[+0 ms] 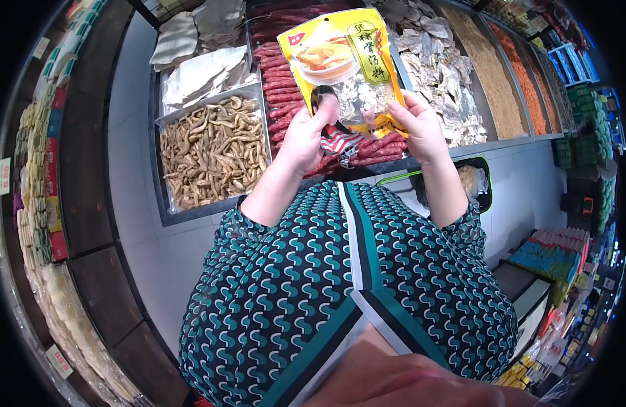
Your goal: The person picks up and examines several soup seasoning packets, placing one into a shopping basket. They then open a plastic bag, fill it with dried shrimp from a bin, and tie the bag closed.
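Observation:
Both hands hold up a yellow soup-ingredient packet (345, 51) with a clear window, a soup bowl picture and Chinese lettering. My left hand (307, 136) grips its lower left side, thumb across the front over a dark patch. At the lower right corner, my right hand (420, 125) is closed on the packet, thumb in front. Most of the other fingers are hidden behind it. Pale dried pieces show through the window. Rows of red dried sausages (279, 85) lie in the display bin behind and below the packet.
Small dried fish (214, 152) fill the bin at left, with flat white dried sheets (207, 74) above. Flat dried fish (448, 81) and orange dried goods (518, 81) lie at right. A shopping basket (486, 193) stands on the floor. Stocked shelves (89, 169) line the left.

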Available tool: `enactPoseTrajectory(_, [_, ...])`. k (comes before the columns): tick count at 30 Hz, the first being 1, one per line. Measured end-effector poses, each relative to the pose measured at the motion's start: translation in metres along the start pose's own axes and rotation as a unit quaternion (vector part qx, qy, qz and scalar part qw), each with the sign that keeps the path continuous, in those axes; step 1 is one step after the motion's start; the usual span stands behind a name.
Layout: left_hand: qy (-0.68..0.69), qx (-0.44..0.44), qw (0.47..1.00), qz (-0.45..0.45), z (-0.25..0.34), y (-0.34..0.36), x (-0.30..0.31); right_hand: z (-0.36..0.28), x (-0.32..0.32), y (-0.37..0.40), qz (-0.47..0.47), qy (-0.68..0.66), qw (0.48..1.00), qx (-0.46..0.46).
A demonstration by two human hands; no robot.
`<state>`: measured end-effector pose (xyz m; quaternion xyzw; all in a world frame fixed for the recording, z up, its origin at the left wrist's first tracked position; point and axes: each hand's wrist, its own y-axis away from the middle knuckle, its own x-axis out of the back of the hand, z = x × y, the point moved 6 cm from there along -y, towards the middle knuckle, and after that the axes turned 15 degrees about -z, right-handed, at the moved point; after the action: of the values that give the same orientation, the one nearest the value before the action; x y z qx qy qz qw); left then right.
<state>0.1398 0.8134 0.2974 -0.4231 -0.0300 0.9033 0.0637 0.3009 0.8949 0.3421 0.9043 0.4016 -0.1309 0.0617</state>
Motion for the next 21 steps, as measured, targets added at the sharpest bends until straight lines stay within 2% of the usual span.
enactPoseTrajectory(2, [-0.083,-0.011,0.996,-0.022,0.006,0.001,0.002,0.009,-0.001,0.0,-0.011,-0.016,1.0,-0.013])
enactPoseTrajectory(3, [-0.116,-0.013,0.993,-0.002,0.008,0.001,0.005,0.01,-0.002,0.002,0.0,-0.002,1.0,-0.009])
enactPoseTrajectory(8, [-0.197,-0.042,0.979,0.016,0.015,0.006,0.006,0.025,0.002,0.006,0.001,0.01,1.0,-0.01])
enactPoseTrajectory(10, [-0.252,0.008,0.967,0.049,0.018,0.01,0.007,0.028,0.001,0.004,0.001,-0.019,0.999,-0.042])
enactPoseTrajectory(11, [-0.23,0.02,0.973,0.011,0.019,0.01,0.006,0.017,-0.011,0.004,-0.005,0.009,0.999,-0.031])
enactPoseTrajectory(12, [-0.224,0.052,0.973,0.027,0.022,0.012,-0.001,0.024,-0.007,0.004,-0.033,0.053,0.998,-0.03])
enactPoseTrajectory(13, [-0.29,0.041,0.956,0.004,0.022,0.009,0.001,0.013,-0.018,0.001,-0.037,0.1,0.994,-0.01])
enactPoseTrajectory(14, [-0.223,0.037,0.974,-0.006,0.017,0.009,-0.004,0.02,-0.018,-0.002,-0.026,0.081,0.995,-0.057])
enactPoseTrajectory(15, [-0.283,-0.024,0.959,-0.021,0.017,0.005,0.0,0.024,-0.016,-0.006,-0.021,0.044,0.998,-0.036])
enactPoseTrajectory(16, [-0.267,-0.001,0.964,-0.018,0.011,0.007,0.009,0.027,-0.013,-0.011,-0.034,0.003,0.999,-0.031])
enactPoseTrajectory(18, [-0.311,-0.084,0.947,-0.007,0.021,0.003,0.003,0.016,-0.007,-0.023,-0.01,-0.007,1.0,-0.015])
enactPoseTrajectory(20, [-0.205,0.042,0.978,0.018,0.018,0.006,0.012,-0.013,0.009,-0.045,-0.02,0.02,0.999,0.041])
enactPoseTrajectory(21, [-0.191,0.026,0.981,-0.007,0.017,0.004,0.018,-0.023,0.029,-0.058,0.014,0.039,0.998,0.053])
